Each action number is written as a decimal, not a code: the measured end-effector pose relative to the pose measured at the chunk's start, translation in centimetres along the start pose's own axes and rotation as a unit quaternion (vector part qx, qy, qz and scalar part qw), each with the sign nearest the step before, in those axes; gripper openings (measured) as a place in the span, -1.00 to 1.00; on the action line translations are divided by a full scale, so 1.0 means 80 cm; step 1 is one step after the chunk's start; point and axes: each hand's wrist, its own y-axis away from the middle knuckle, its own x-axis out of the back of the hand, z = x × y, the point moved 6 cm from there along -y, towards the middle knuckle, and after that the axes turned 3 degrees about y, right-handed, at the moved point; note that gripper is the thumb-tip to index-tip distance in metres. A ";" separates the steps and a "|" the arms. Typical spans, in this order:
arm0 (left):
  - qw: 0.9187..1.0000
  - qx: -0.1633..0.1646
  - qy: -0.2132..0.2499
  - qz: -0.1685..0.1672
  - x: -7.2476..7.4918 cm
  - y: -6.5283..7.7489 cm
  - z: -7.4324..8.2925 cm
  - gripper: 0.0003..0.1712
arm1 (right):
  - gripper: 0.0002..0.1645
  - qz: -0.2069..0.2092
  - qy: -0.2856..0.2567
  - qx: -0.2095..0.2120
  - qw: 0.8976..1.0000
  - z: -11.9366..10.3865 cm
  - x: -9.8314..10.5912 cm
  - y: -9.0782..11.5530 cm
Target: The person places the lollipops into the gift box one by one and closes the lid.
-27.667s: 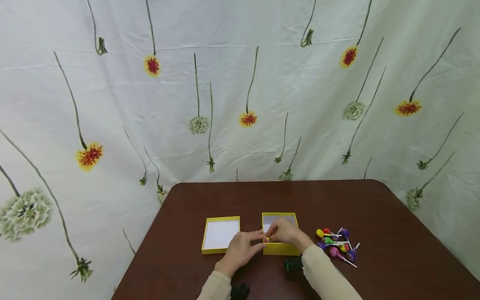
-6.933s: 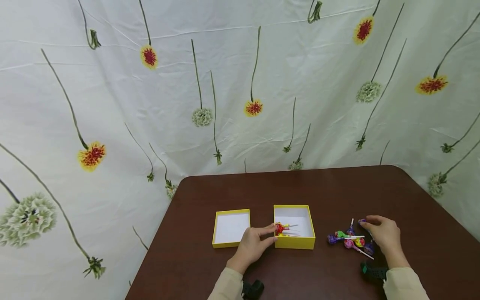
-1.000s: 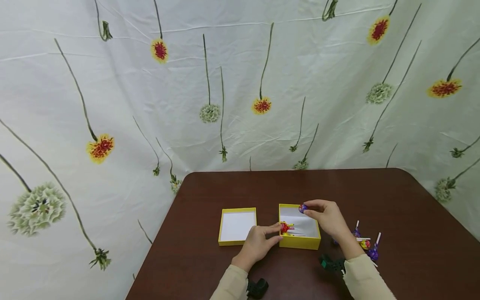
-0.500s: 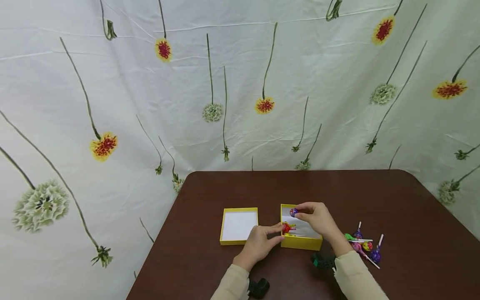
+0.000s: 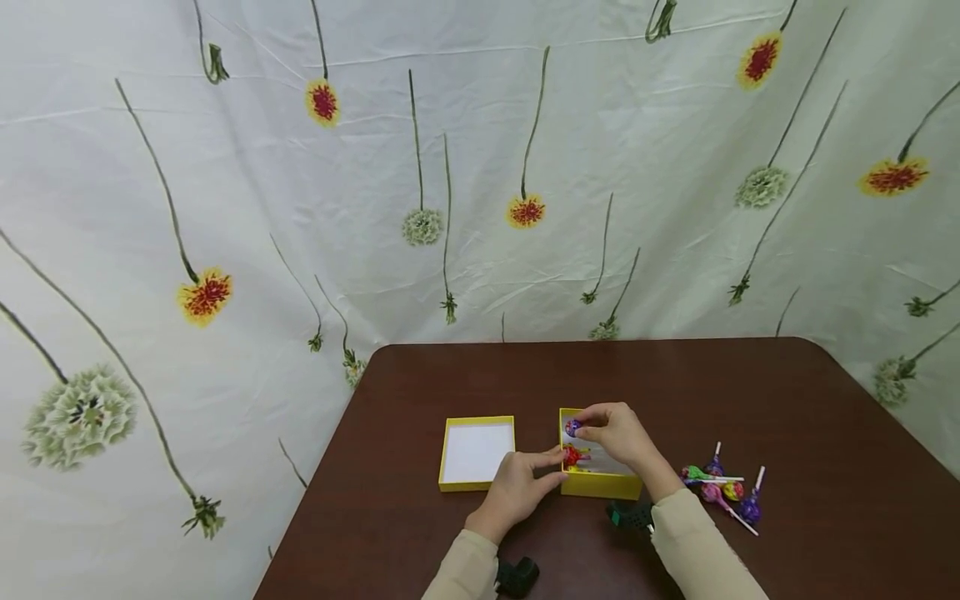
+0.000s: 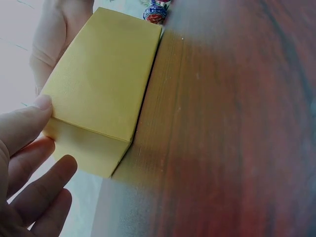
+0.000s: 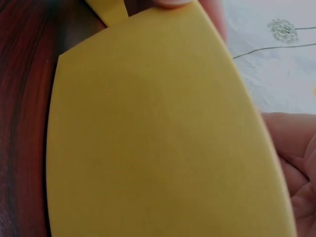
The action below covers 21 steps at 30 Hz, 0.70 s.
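Note:
A purple-wrapped lollipop (image 5: 573, 427) is pinched between the thumb and fingers of my right hand (image 5: 618, 435), low over the back left of a yellow box (image 5: 600, 486). My left hand (image 5: 513, 487) steadies that box at its front left corner; in the left wrist view, its thumb (image 6: 43, 102) presses the corner and the other fingers sit along the side. Inside, a red-wrapped lollipop (image 5: 573, 455) lies near the left wall, with a yellow one (image 5: 576, 468) just below it. My right hand and the front wall hide much of the interior.
Left of the box lies its yellow-rimmed lid (image 5: 476, 452), white inside facing up. A loose pile to the right includes a pink lollipop (image 5: 712, 492), a green one (image 5: 693, 473) and a purple one (image 5: 750, 509). Everything stands on a dark brown table (image 5: 600, 375).
My right hand has carried the purple lollipop leftward across the box, to near its left wall. More of the pile now shows. The left hand stays on the corner.

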 end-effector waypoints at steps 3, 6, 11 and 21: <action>1.000 0.002 0.002 -0.002 -0.001 0.001 0.000 -0.59 | -0.78 -0.005 -0.007 -0.001 1.000 0.003 -0.003 -0.001; 1.000 0.004 0.006 -0.006 -0.002 0.001 -0.001 -0.59 | -0.79 -0.003 -0.009 -0.011 1.000 0.006 -0.005 -0.003; 1.000 0.010 0.014 -0.006 -0.002 0.001 0.002 -0.60 | -0.80 -0.006 -0.021 -0.017 1.000 0.009 -0.009 -0.006; 1.000 0.016 0.022 -0.007 -0.002 0.000 0.004 -0.60 | -0.79 -0.006 -0.021 -0.023 0.999 0.011 -0.019 -0.009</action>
